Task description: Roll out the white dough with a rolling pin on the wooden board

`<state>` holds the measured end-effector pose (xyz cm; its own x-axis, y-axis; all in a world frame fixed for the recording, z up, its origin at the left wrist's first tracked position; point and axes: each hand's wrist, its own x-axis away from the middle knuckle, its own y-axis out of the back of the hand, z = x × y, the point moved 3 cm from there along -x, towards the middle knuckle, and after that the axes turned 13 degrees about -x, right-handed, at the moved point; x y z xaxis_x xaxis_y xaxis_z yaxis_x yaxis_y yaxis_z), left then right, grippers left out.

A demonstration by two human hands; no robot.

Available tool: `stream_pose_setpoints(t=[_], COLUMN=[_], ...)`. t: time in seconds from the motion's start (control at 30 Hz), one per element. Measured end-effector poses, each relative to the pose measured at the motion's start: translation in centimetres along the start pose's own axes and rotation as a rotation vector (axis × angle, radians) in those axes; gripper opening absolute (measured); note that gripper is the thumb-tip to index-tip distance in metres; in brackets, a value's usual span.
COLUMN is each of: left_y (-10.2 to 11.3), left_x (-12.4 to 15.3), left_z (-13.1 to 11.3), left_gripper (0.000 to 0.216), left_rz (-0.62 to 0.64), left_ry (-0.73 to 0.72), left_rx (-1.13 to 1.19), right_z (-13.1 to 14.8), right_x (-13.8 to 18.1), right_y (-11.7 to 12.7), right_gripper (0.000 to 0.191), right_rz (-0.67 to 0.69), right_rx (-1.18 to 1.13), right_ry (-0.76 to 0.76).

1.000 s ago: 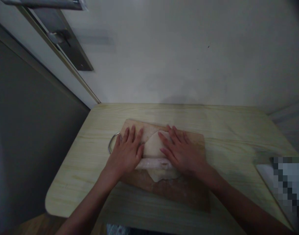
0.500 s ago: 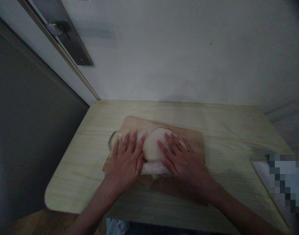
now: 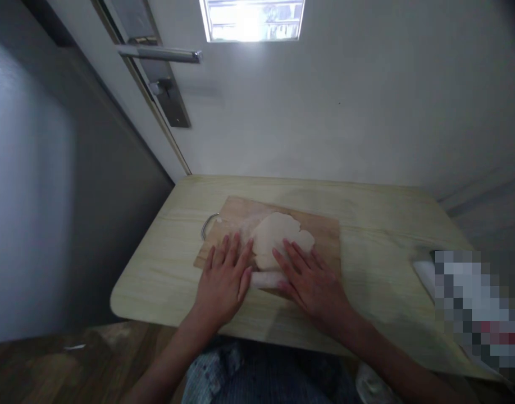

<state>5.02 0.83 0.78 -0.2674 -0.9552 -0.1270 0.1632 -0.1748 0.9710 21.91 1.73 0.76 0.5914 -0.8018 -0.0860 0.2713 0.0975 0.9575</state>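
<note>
A flattened sheet of pale dough (image 3: 280, 235) lies on a brown wooden cutting board (image 3: 324, 235) with a metal loop handle (image 3: 207, 223). A pale rolling pin (image 3: 265, 279) lies across the near edge of the dough. My left hand (image 3: 226, 278) rests flat, fingers stretched, on the pin's left end. My right hand (image 3: 310, 278) rests flat, fingers spread, on its right end and on the dough's near edge. Most of the pin is hidden under my palms.
The board sits on a light wooden table (image 3: 379, 252) against a white wall. A door with a metal lever handle (image 3: 160, 54) stands at upper left. A blurred-out object (image 3: 472, 303) lies at the table's right edge. Wooden floor shows at lower left.
My hands and the rolling pin have drawn back toward me along the dough, uncovering more of the flattened sheet. The camera tilted up, bringing the door handle and a bright window into view.
</note>
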Motion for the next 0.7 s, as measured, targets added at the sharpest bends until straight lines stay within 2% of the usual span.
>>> stream_pose_setpoints(t=[0.23,0.37,0.5,0.57,0.63,0.7], left_y=[-0.1,1.0,2.4,2.6,2.3,1.6], left_x=[0.8,1.6,1.5,0.7,-0.4,-1.4], left_z=[0.0,0.9,3.7,5.3,6.3,6.7], left_gripper=[0.061,0.057,0.045,0.042,0.040,0.037], left_rz=[-0.038,-0.050,-0.131,-0.120,-0.043,0.033], left_ry=[-0.076,-0.119,0.102,0.192,0.225,0.223], left_rx=[0.050,0.260,0.556,0.689,0.800,0.891], right_z=[0.2,0.0,-0.4,-1.2,-2.6,-4.3], right_x=[1.6,2.3,3.3,4.1,5.2,6.2], right_y=[-0.8,-0.6,0.3,0.9,1.6,1.9], right_gripper=[0.051,0.034,0.022,0.022,0.023,0.023], right_rz=[-0.152,-0.216,-0.153,-0.147,-0.163,-0.164], right_rx=[0.031,0.072,0.131,0.100,-0.036,-0.283], right_ry=[0.076,0.083,0.130,0.122,0.026,-0.131])
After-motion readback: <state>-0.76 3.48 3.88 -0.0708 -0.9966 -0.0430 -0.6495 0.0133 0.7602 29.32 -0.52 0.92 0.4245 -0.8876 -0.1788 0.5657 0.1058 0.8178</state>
